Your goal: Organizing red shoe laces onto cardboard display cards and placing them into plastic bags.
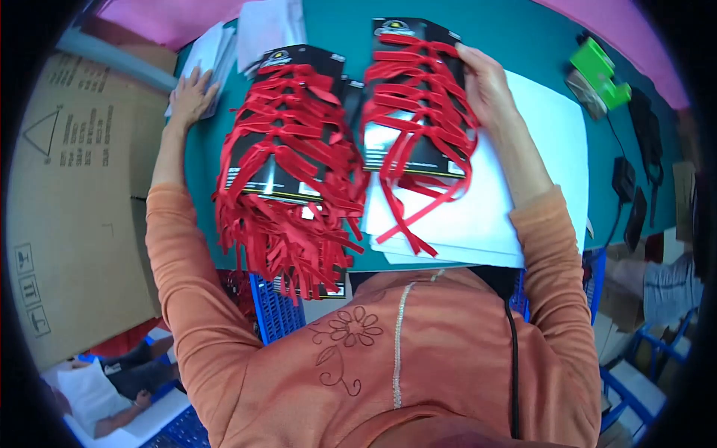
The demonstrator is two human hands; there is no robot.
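Observation:
My right hand (pixel 489 88) grips the right edge of a black card of red ribbon bows (pixel 418 104), thumb and fingers closed on it. Long red tails hang from this card over a stack of large white sheets (pixel 534 172). To its left lies a thick pile of similar cards with red bows (pixel 280 142), its loose ribbon ends spilling over the table's near edge. My left hand (pixel 193 97) rests with fingers spread on a stack of thin whitish sheets or bags (pixel 213 60) at the far left; it holds nothing.
A big cardboard box (pixel 82 187) stands left of the green table (pixel 336 30). At the right lie a bright green plastic holder (pixel 597 71), a black adapter (pixel 624 179) with cable, and dark straps. Blue crates (pixel 280 310) sit below the edge. Other people (pixel 101 396) are nearby.

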